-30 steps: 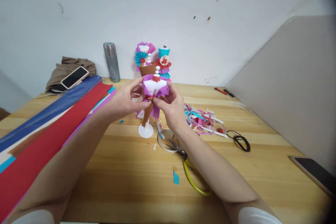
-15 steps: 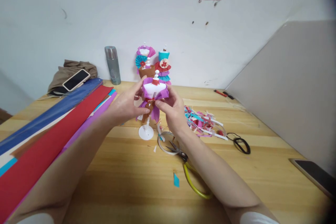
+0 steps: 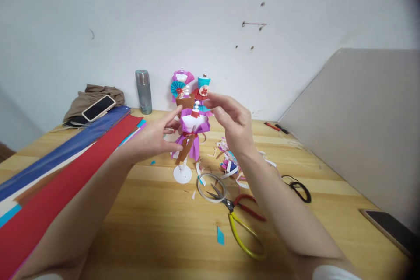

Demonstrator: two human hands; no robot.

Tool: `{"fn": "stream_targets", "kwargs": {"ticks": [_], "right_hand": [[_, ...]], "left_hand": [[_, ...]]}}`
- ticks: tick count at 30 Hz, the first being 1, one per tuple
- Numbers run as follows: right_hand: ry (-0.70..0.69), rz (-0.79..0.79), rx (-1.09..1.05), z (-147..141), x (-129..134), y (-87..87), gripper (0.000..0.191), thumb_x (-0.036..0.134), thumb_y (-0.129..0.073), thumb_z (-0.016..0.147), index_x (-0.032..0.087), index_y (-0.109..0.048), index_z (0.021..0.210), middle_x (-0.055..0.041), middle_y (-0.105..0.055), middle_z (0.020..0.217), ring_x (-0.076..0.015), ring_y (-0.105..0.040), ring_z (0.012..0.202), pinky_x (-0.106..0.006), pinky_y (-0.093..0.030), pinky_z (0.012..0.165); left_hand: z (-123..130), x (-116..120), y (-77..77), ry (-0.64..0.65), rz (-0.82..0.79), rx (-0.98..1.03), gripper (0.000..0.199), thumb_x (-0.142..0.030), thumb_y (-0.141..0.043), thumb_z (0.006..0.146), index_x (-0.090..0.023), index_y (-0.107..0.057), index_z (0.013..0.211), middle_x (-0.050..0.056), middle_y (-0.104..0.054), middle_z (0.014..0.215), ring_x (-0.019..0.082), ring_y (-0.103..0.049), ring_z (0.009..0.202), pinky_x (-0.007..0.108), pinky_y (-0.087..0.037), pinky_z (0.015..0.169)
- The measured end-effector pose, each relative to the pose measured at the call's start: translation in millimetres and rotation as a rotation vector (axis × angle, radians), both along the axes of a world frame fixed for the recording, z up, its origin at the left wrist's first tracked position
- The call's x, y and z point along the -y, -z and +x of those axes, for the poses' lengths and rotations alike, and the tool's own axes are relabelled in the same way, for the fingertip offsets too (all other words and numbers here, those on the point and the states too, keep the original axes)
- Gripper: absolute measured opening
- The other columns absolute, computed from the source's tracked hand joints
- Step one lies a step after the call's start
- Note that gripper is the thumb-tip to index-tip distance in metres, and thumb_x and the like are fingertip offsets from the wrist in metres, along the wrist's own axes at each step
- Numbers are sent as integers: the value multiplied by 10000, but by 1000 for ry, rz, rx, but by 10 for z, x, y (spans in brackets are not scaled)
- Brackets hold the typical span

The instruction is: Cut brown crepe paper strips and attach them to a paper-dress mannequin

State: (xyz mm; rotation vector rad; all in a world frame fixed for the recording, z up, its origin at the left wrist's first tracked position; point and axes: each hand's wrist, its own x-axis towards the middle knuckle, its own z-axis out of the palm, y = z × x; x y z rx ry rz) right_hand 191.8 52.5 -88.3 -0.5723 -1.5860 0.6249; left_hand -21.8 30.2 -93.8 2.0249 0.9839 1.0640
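A small white dress-form mannequin [image 3: 193,121] stands upright on its round base [image 3: 182,174], wrapped in purple crepe paper with a brown strip hanging at the front and a red band at the waist. My left hand [image 3: 154,138] is at its left side, thumb and fingers apart, the thumb tip close to or touching the brown strip. To the right of the form, my right hand [image 3: 238,124] is raised and apart from it, fingers loosely curved with nothing in them. Behind stand more dressed mannequins, one with a turquoise top [image 3: 204,81] and one with a turquoise rosette [image 3: 179,89].
Scissors [image 3: 230,208] with red and yellow handles lie in front, blades across a tape roll [image 3: 211,200]. Paper scraps [image 3: 229,164] are partly behind my right arm. Crepe paper sheets [image 3: 75,175], a thermos [image 3: 143,92], cloth [image 3: 95,96] and a phone [image 3: 99,108] are left; another phone [image 3: 387,227] is right.
My right hand has let go of the mannequin and moved right and up. My left hand stays beside it. The view has tilted up slightly, and more of the scissors shows.
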Motion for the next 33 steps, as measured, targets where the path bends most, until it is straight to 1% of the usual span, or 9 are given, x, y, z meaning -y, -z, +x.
{"fn": "stream_targets", "kwargs": {"ticks": [2, 4, 6, 9, 12, 15, 21, 27, 33], "right_hand": [[42, 113, 163, -16, -5, -170, 222, 345, -649, 831, 278, -722, 1029, -29, -720, 1006, -215, -644, 930, -412, -495, 886], [43, 194, 318, -41, -19, -307, 191, 305, -645, 832, 271, -737, 995, -24, -715, 946, -208, -628, 888, -400, -483, 871], [8, 222, 432, -60, -40, -403, 145, 254, -634, 828, 262, -751, 915, -16, -704, 885, -203, -616, 850, -387, -473, 846], [-39, 196, 500, -61, -61, -485, 95, 192, -657, 787, 238, -740, 776, -5, -679, 797, -196, -604, 792, -370, -457, 804], [-24, 167, 510, -55, -47, -519, 83, 165, -680, 751, 212, -699, 684, 6, -655, 709, -175, -583, 715, -340, -440, 731], [-13, 141, 535, -92, -11, -536, 141, 171, -655, 765, 193, -644, 626, 9, -645, 647, -151, -562, 636, -312, -419, 648], [59, 79, 508, -285, -26, -548, 233, 177, -656, 755, 193, -539, 554, 22, -582, 551, -125, -482, 555, -307, -407, 611], [127, 70, 522, -446, -97, -518, 316, 150, -642, 732, 202, -421, 512, 37, -466, 512, -109, -411, 542, -304, -374, 614], [121, 64, 573, -507, -67, -573, 301, 183, -635, 742, 195, -424, 528, 36, -462, 526, -104, -414, 548, -280, -323, 569]], "left_hand": [[-65, 40, -102, 5, -54, -36, 786, -279, -809, 631, -224, -547, 1370, 130, -658, 1266, 281, -647, 1115, 447, -515, 976], [-133, 93, -193, -55, -84, -37, 605, -313, -768, 691, -190, -635, 1269, 116, -723, 1122, 270, -686, 1011, 446, -544, 924], [-198, 145, -255, -155, -92, 2, 454, -337, -739, 728, -170, -704, 1148, 99, -755, 993, 261, -705, 922, 423, -566, 867], [-276, 195, -301, -293, -53, 70, 353, -363, -752, 720, -162, -750, 1011, 92, -763, 930, 270, -706, 912, 398, -562, 863], [-322, 208, -331, -381, -9, 95, 324, -369, -762, 705, -154, -759, 947, 94, -763, 903, 274, -705, 906, 401, -553, 871], [-325, 221, -359, -411, -5, 130, 280, -338, -742, 721, -148, -755, 926, 77, -762, 830, 248, -714, 840, 387, -564, 841], [-285, 259, -353, -404, 16, 191, 219, -313, -717, 752, -164, -748, 910, 51, -759, 773, 222, -718, 794, 363, -575, 816], [-301, 205, -306, -375, 79, 118, 276, -434, -674, 798, -176, -756, 850, 55, -764, 814, 212, -700, 798, 332, -564, 788], [-223, 208, -320, -396, 105, 89, 337, -463, -599, 840, -169, -764, 832, 54, -772, 871, 217, -692, 829, 295, -544, 759]]}}
